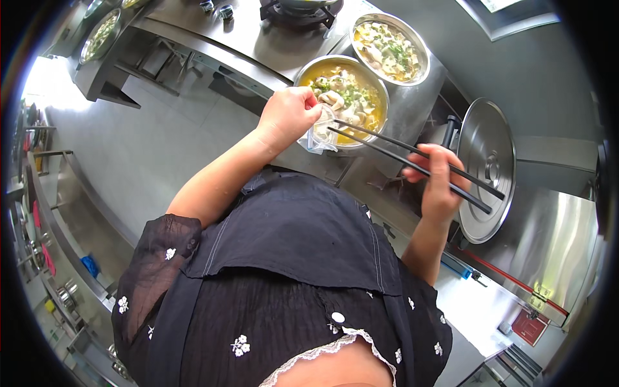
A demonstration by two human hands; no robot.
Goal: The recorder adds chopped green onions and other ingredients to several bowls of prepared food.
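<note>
My left hand (290,113) pinches the rim of a small clear plastic bag (323,133), holding it over the near edge of a round metal basin (384,126). Pale food with chopped greens lies in yellow broth (367,96) inside this basin. In my right hand (437,181) is a pair of long black chopsticks (387,146), their tips at the bag's mouth. What the bag contains cannot be made out clearly. A second metal basin (425,63) with similar food and greens stands just behind, to the right.
A gas burner (302,17) with a pan sits on the steel counter (232,24) at the top. To the right, a large round metal lid (500,193) stands tilted. Another basin of food (101,36) is at the far upper left. Steel shelving (72,217) runs along the left.
</note>
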